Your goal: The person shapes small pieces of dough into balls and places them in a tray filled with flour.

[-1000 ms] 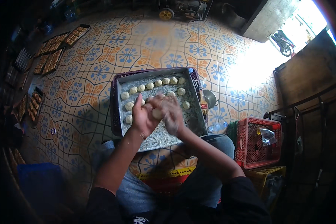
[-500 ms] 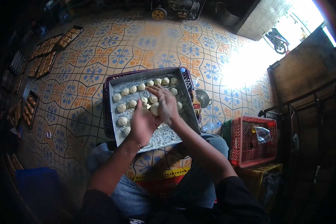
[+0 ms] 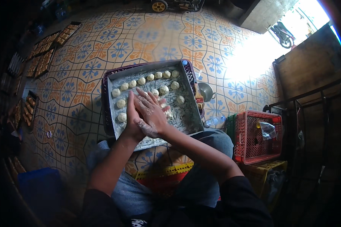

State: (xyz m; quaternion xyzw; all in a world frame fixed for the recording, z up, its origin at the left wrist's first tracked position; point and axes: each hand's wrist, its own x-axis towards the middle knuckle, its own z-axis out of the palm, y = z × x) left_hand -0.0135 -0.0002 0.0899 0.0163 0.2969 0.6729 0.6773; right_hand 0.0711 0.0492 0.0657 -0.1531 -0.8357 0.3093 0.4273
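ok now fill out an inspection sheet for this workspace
Surface: metal tray, smeared white, atop a purple plastic crate.
Work items: pale round dough balls in the tray, some partly hidden.
Clutter: metal pot and clear plastic bottle right of the tray.
Hands: left hand and right hand pressed together above the tray; anything between them is hidden.
Cables: nothing seen.
Surroundings: patterned tile floor, red plastic crate at right, dark trays of browned pieces at left.

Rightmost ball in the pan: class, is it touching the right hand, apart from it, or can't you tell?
Apart. The head view shows floury pan between the rightmost ball and the right hand.
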